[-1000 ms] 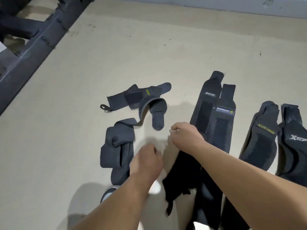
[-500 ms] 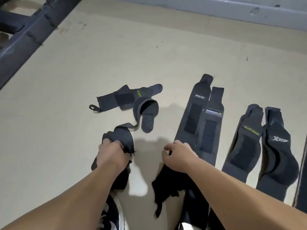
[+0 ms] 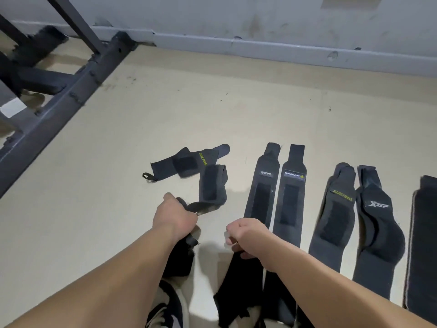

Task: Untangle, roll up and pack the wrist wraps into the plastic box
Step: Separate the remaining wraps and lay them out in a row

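beige floor runs back to a scuffed grey wall, and a dark metal frame crosses the left side. your left hand is closed in a fist round the strap of the tangled wrap. its looped band arcs away from your knuckles, and beyond it the part lettered xueying in yellow-green lies flat on the floor. more dark fabric bunches under that wrist. your right hand has its fingers curled tight over the top end of a black wrap, which trails back toward you between your forearms. further right, four wraps lie straight, in two close pairs. the macyo wrap is just beside the manukleap wrap. set apart from those, the second xueying wrap touches the xtep wrap. another dark wrap is cut off by the right edge. a shoe shows at the bottom, between your arms.
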